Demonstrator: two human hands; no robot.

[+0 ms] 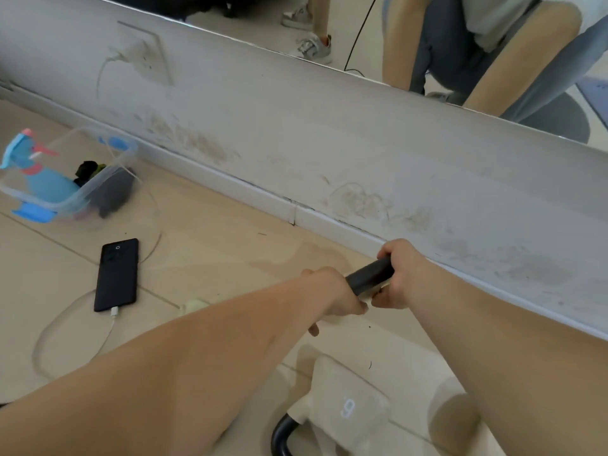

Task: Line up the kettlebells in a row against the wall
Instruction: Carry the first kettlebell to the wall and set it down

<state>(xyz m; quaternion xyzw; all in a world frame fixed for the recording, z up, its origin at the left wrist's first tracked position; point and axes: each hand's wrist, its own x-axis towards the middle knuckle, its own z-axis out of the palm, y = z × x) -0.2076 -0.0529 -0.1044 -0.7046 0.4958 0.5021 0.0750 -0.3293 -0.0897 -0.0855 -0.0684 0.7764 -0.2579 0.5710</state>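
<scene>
Both hands clamp one black kettlebell handle (pixel 370 274): the left hand (pixel 332 292) wraps its near end, the right hand (pixel 399 274) its far end, fingers curled shut around the bar. Two hands on one bar suggests a heavy load kept level; its body is hidden under the wrists, so I cannot tell whether it is lifted or resting. At 6 o'clock from that grip, a pale kettlebell marked 9 (pixel 348 406) sits on the floor (pixel 214 245), close to the wall (pixel 329 143) but not yet against it. The beige tiles run to a scuffed white baseboard at 12 o'clock. At 9 o'clock lies a charging phone (pixel 116 274); beyond it, at 10 o'clock, a clear bin (pixel 70 179) of supplies.
</scene>
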